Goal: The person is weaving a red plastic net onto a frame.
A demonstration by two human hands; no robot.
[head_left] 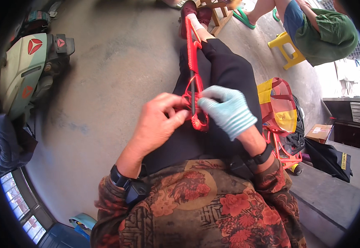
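A long black rod [193, 84] lies lengthwise over my lap and legs, its far part covered by a red woven cord wrapping [192, 51]. Loops of red cord [196, 123] gather round its near end. My bare left hand [160, 120] pinches the red cord on the left side of the rod, thumb and forefinger close together. From the right, my right hand [228, 109], in a pale blue striped glove, has its fingers closed on the cord beside the rod. The fingertips partly hide the strands between them.
A white and grey motor scooter [27, 74] stands at left. On the right are a red and yellow bag [277, 107], an orange-red frame [285, 151], a cardboard box [319, 132] and a black folded bag [328, 159]. Another person in green sits on a yellow stool [286, 47] at upper right.
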